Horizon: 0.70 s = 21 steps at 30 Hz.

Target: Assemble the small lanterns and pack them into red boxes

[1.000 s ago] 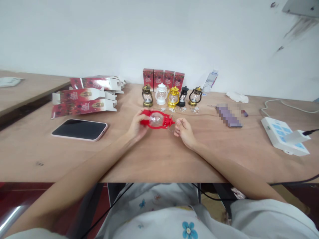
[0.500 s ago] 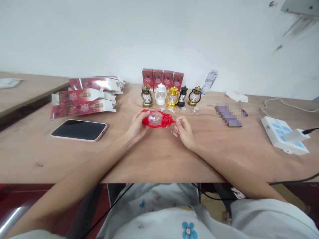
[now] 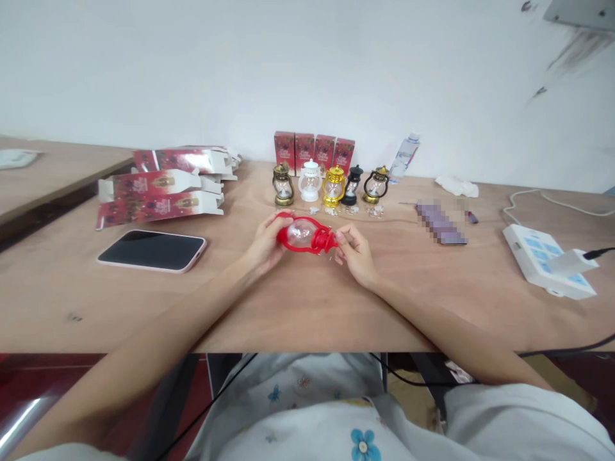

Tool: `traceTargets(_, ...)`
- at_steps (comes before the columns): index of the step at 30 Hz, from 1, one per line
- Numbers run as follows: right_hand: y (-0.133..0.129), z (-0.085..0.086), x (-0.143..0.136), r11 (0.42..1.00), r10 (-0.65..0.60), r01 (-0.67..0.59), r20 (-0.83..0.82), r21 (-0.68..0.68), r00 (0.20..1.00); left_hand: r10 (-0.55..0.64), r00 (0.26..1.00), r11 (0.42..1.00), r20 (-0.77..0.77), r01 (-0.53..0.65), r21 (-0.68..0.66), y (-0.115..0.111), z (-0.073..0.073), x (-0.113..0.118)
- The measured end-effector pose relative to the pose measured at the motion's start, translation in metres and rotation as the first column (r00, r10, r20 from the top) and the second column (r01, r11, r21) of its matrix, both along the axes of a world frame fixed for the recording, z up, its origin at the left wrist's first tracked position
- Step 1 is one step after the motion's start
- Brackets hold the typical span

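A red mini lantern with a clear globe lies on its side in the air just above the table. Its base is gripped by my left hand, thumb on top. At the lantern's top end, my right hand pinches the tip between thumb and fingers; a thin metal piece, too small to make out, shows below those fingers. Behind stand a bronze lantern, a white lantern, a gold lantern and two dark ones. Small metal rings with clear tags lie before them.
Small red boxes stand against the wall beside a leaning bottle. Flattened red cartons and a phone lie left. To the right are a tissue, a blurred purple item and a white power strip with cables.
The red lantern has tilted, its top end dropping slightly toward me and its globe turning a little. Both hands keep hold and have barely shifted.
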State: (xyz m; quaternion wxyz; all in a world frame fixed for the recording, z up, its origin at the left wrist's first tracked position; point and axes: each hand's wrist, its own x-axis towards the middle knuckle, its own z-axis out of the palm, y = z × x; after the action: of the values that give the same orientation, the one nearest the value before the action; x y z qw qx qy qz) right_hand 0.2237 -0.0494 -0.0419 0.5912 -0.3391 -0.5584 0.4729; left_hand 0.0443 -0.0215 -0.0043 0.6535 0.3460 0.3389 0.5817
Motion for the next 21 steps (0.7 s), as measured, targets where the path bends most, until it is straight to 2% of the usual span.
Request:
traceTargets(11,-0.001,-0.003,-0.007,0.988,0.119,-0.123,-0.044,-0.098,0.992,0.067,0.997,0.998,0.024,-0.067,0.011,0.001,-0.002,0.002)
traceTargets(17,0.008,-0.002,0.002,0.993,0.046,-0.045,0.013,-0.112,0.999,0.110,0.994,0.992,-0.010,-0.109,0.063,0.000,0.003,0.000)
traceTargets(21,0.012,-0.003,0.007,0.999,-0.011,0.015,0.101,-0.037,0.995,0.134,0.991,0.988,0.006,-0.134,0.072,0.000,0.006,-0.001)
